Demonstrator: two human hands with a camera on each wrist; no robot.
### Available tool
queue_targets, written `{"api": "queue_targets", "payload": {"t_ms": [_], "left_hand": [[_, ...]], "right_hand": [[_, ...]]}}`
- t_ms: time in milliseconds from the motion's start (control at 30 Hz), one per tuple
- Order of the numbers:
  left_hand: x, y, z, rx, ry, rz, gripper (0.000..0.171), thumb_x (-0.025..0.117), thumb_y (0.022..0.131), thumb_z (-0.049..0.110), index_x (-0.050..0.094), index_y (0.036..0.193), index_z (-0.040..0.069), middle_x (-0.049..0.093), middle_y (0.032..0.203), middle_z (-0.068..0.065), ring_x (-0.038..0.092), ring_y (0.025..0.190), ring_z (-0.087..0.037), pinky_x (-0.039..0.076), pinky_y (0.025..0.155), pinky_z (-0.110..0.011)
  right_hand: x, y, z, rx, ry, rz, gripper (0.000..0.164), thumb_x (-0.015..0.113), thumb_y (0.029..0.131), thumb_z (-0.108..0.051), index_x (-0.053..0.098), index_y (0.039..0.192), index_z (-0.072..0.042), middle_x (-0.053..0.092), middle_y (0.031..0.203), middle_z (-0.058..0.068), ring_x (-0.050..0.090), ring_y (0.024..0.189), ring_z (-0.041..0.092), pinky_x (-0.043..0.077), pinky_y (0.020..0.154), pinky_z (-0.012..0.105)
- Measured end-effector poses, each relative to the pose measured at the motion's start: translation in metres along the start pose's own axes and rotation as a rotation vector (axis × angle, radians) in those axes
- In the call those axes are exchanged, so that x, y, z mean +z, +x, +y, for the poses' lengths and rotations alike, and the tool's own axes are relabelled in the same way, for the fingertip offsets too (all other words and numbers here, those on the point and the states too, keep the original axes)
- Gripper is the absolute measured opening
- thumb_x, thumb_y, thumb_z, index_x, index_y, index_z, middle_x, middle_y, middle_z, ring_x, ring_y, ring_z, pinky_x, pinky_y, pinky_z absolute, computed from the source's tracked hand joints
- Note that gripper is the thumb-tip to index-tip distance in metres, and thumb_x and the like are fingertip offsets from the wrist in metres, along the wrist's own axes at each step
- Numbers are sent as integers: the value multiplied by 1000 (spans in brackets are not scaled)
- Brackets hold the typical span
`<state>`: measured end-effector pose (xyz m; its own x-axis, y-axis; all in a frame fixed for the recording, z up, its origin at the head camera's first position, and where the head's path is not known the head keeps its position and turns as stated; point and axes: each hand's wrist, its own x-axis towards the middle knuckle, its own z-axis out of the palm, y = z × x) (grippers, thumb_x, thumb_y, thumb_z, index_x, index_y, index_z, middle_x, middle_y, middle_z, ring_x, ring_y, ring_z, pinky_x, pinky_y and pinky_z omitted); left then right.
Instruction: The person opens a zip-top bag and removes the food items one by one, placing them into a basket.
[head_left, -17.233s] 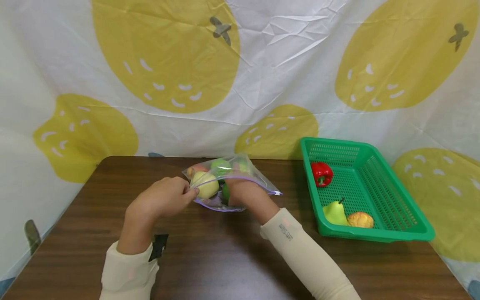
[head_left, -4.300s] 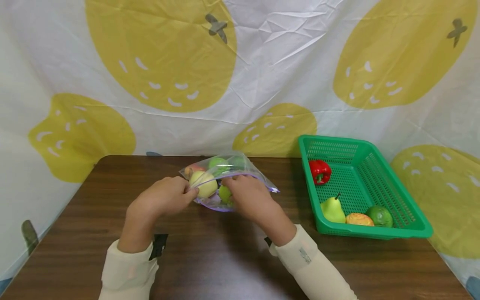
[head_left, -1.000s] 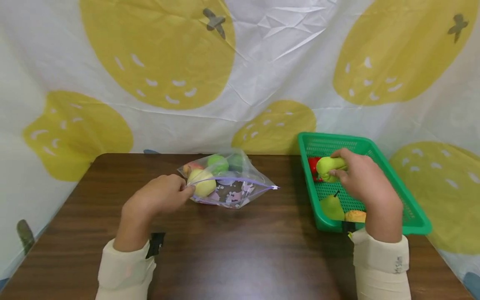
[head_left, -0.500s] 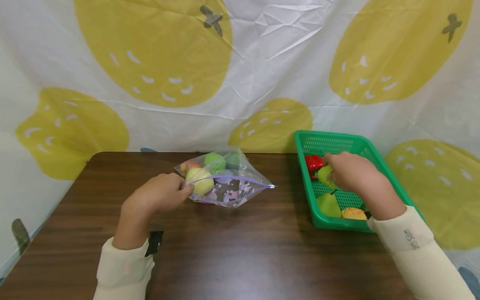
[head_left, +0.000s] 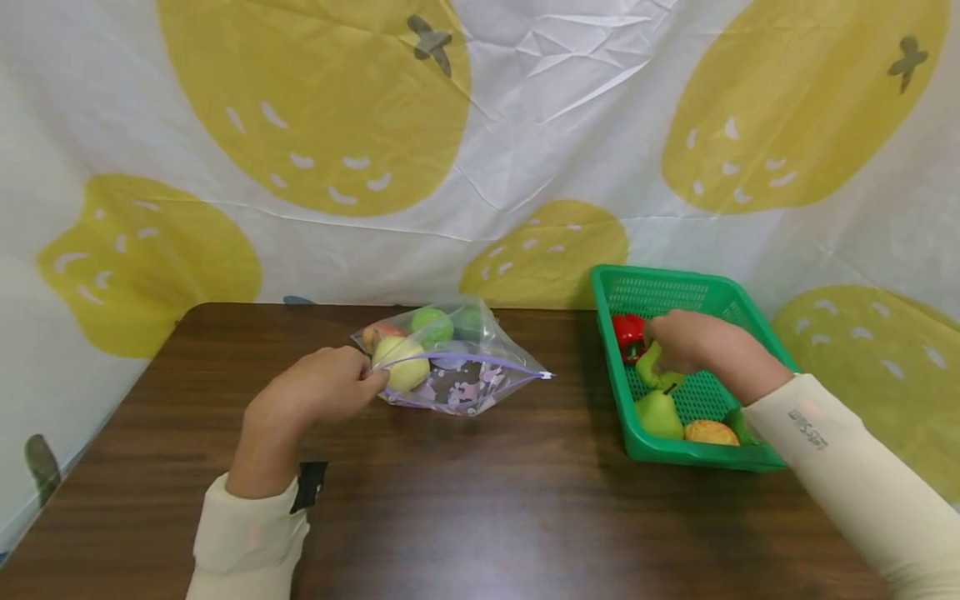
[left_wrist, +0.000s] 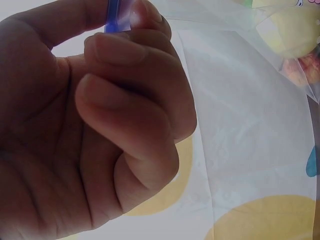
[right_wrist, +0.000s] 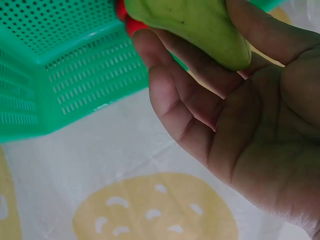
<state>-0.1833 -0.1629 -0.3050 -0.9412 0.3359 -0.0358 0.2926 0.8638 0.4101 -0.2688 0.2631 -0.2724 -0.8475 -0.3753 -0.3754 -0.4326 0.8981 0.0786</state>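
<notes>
My left hand (head_left: 318,387) pinches the left edge of a clear zip bag (head_left: 517,371) with a purple seal; the left wrist view shows the blue-purple strip (left_wrist: 112,16) between thumb and finger. Inside lie a pale yellow round fruit (head_left: 405,364), two green ones and a reddish one. My right hand (head_left: 686,342) is over the green basket (head_left: 626,433), holding a light-green, elongated, lobed vegetable (head_left: 649,367) low inside it. In the right wrist view, thumb and fingers lie around this vegetable (right_wrist: 200,27). Beside it are a red bell pepper (head_left: 628,335) and a green pear (head_left: 660,415).
An orange-yellow wrinkled fruit (head_left: 711,432) and a dark green round fruit (head_left: 738,425), partly hidden by the sleeve, lie at the basket's near side. The brown table (head_left: 450,508) ends at a lemon-print cloth (head_left: 375,258) hanging behind.
Earlier, the dark green round fruit came to the basket. Since then my right hand has carried the light-green vegetable from bag to basket and lowered it. My left hand keeps its hold on the bag.
</notes>
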Motion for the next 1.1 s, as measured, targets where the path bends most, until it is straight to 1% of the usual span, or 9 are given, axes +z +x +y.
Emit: {"api": "queue_targets", "payload": {"t_ms": [200,467,567,700,767,933,1000,1100], "left_hand": [[1,0,0,-3,-1,8,38,48,96,26,50,61,12,42,60,0,41,53,-16,34,51,-31],[0,0,-1,-8,9,9,38,48,96,27,52,62,12,43,60,0,43,54,-18,36,52,-32],[0,0,-2,-5,8,9,38,48,97,27,52,62,12,43,60,0,43,54,-17,36,52,-32],[1,0,-2,-4,1,8,39,48,96,27,51,61,12,43,60,0,42,54,-17,35,52,-32],[1,0,-2,-8,-2,7,39,48,96,27,51,61,12,42,60,0,42,54,-17,35,52,-32],[1,0,-3,-13,-4,3,38,48,97,27,51,61,12,42,60,0,42,53,-16,35,51,-31],[1,0,-3,-15,-3,1,39,48,97,28,51,61,12,42,59,1,41,53,-16,35,51,-31],[1,0,-3,-19,-3,-1,39,48,97,28,51,61,12,42,59,1,41,53,-16,35,51,-31]], "right_hand": [[12,12,3,28,27,-43,44,70,89,-14,59,125,9,64,122,27,58,107,39,55,85,52],[20,22,0,35,19,-58,44,71,89,-14,60,127,5,65,121,25,61,97,30,56,77,43],[22,25,0,54,27,-71,45,71,89,-13,58,128,6,66,117,23,60,90,28,54,70,38],[26,28,1,77,42,-86,43,69,89,-9,56,127,7,64,107,19,55,80,25,47,62,33],[28,29,2,81,42,-88,39,68,89,-8,57,124,7,63,104,18,54,79,25,46,62,33],[30,30,5,77,45,-84,26,69,87,-6,59,108,4,62,96,15,55,79,27,48,64,36],[30,30,5,77,51,-79,27,69,86,-6,58,108,4,62,97,15,55,80,27,49,65,36],[31,31,6,80,68,-72,34,71,84,-6,57,114,5,62,99,16,55,82,28,50,65,37]]}}
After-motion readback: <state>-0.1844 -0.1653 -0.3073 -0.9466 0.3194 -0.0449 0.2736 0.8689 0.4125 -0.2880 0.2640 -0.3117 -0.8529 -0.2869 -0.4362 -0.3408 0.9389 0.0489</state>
